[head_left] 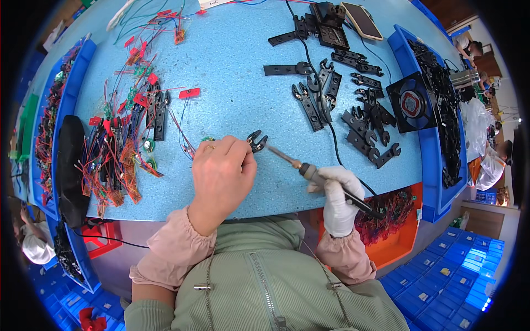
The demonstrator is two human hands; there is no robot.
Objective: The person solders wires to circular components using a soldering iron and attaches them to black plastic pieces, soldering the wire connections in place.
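My bare left hand (222, 172) is closed near the table's front edge, fingers bent round a black fork-ended plastic piece (258, 144). Only its forked end shows; my fingers hide the rest. In a white glove, my right hand (338, 205) grips a soldering iron (310, 172) by its dark handle. The iron's tip points left, close beside the fork; I cannot tell whether they touch. A bit of green (208, 139) shows just behind my left knuckles, and thin wires with a red tag (189, 93) lie beyond them.
Wired assemblies (118, 160) with red tags crowd the left. Black fork-ended pieces (309, 107) lie at right, crossed by a black cable (335, 138). A small fan (411, 103) leans by a blue bin (444, 149); a phone (361, 21) lies behind. An orange bin (395, 248) sits below the edge.
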